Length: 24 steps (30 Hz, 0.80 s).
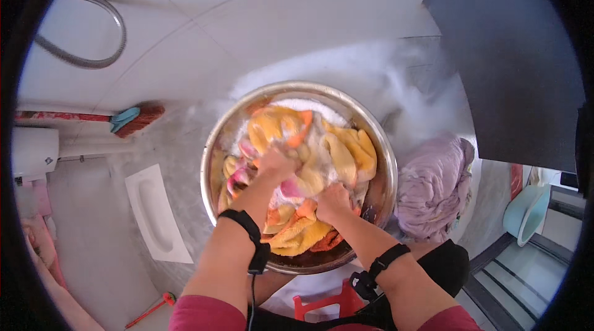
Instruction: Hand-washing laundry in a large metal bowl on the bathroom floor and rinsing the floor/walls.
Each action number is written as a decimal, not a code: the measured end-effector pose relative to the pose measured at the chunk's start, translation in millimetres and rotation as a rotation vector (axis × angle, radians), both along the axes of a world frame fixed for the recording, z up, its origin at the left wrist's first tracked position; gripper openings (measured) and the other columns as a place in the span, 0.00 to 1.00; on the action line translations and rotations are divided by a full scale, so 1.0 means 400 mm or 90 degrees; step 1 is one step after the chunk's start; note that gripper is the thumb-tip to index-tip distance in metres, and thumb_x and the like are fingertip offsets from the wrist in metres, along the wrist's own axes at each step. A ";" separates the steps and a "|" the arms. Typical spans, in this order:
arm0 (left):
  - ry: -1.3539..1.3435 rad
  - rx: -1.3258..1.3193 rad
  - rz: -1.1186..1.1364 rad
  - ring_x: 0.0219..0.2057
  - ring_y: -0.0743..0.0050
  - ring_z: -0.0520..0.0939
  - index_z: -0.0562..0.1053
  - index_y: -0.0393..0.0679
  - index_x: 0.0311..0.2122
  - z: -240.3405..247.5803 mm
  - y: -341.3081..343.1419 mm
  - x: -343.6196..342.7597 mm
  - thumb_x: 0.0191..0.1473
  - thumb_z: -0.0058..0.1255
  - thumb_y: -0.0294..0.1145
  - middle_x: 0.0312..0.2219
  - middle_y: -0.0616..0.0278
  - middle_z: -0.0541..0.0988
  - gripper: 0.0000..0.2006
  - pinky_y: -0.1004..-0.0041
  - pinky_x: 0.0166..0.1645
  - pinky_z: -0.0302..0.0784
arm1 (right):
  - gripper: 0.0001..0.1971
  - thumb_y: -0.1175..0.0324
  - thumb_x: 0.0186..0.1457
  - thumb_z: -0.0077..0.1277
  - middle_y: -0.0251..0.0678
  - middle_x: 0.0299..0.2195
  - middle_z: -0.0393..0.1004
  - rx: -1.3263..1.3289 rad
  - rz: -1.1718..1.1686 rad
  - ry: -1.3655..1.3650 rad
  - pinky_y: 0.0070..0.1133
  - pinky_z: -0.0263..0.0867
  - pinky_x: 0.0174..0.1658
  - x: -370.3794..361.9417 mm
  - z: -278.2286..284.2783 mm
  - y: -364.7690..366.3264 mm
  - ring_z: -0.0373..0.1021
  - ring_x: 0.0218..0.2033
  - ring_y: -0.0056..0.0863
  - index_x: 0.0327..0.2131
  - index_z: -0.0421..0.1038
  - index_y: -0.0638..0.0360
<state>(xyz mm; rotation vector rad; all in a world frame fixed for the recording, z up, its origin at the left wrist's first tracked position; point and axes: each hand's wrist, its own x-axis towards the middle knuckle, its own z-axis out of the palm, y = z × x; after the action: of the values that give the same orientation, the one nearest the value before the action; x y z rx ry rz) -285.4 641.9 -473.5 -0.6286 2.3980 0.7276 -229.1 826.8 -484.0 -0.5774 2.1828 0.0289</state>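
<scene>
A wide round metal basin (385, 145) stands in front of me with soapy water and white suds (312, 106) inside. Bunched in it lies a wet, fluffy cloth (351, 148) in yellow, orange and pink. My left hand (276, 163) is closed on a fold near the middle of the basin. To its right and nearer to me, my right hand (334, 201) makes a fist around another part of the cloth. The fingertips of both hands are sunk in the fabric. Each wrist wears a black strap.
A heap of pale purple fabric (435, 185) sits right of the basin. Left are a white tray-like fixture (159, 213) and a red brush head (141, 119). A red plastic stool (328, 303) is below me, a dark panel (513, 65) at upper right, and a light-blue tub (526, 213) at far right.
</scene>
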 end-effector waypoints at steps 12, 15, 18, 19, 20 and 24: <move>0.194 0.007 0.102 0.39 0.52 0.82 0.78 0.49 0.44 -0.070 -0.079 -0.094 0.38 0.56 0.44 0.32 0.47 0.82 0.24 0.61 0.44 0.77 | 0.24 0.48 0.48 0.56 0.46 0.39 0.78 -0.087 -0.036 -0.033 0.33 0.69 0.48 -0.489 0.189 -0.073 0.74 0.44 0.37 0.37 0.78 0.60; 0.198 -0.046 0.067 0.36 0.48 0.82 0.78 0.50 0.44 -0.069 -0.070 -0.082 0.39 0.54 0.46 0.30 0.47 0.81 0.23 0.58 0.44 0.77 | 0.33 0.41 0.47 0.55 0.50 0.45 0.75 -0.178 -0.096 0.025 0.34 0.66 0.53 -0.569 0.161 -0.131 0.72 0.50 0.39 0.46 0.75 0.61; 0.228 -0.014 0.066 0.36 0.47 0.82 0.79 0.50 0.43 -0.095 -0.062 -0.069 0.39 0.54 0.45 0.30 0.46 0.81 0.23 0.57 0.44 0.77 | 0.63 0.28 0.39 0.54 0.55 0.64 0.52 -0.206 -0.229 -0.054 0.35 0.49 0.66 -0.579 -0.005 -0.202 0.54 0.64 0.45 0.66 0.40 0.68; 0.246 0.019 0.052 0.36 0.46 0.82 0.79 0.49 0.43 -0.108 -0.042 -0.075 0.39 0.54 0.44 0.30 0.45 0.81 0.23 0.57 0.44 0.77 | 0.63 0.28 0.39 0.54 0.55 0.64 0.52 -0.204 -0.223 -0.041 0.35 0.49 0.66 -0.589 -0.075 -0.192 0.54 0.64 0.45 0.66 0.40 0.68; 0.266 0.053 0.039 0.36 0.45 0.82 0.79 0.49 0.43 -0.118 -0.018 -0.096 0.38 0.54 0.44 0.29 0.45 0.81 0.23 0.57 0.44 0.76 | 0.60 0.29 0.39 0.55 0.54 0.62 0.56 -0.212 -0.218 -0.018 0.34 0.52 0.64 -0.611 -0.158 -0.170 0.57 0.63 0.44 0.65 0.47 0.65; 0.272 0.075 0.124 0.38 0.43 0.80 0.79 0.48 0.41 -0.092 -0.058 -0.063 0.37 0.55 0.42 0.33 0.43 0.80 0.22 0.56 0.45 0.76 | 0.39 0.33 0.39 0.59 0.50 0.48 0.74 -0.182 -0.158 -0.050 0.32 0.64 0.54 -0.554 0.008 -0.270 0.70 0.52 0.40 0.49 0.73 0.52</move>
<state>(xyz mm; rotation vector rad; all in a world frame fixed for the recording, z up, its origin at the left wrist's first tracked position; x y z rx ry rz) -310.6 618.8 -510.5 -0.7220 2.6729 1.1791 -450.7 718.8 -480.6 -0.4504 2.1805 -0.4372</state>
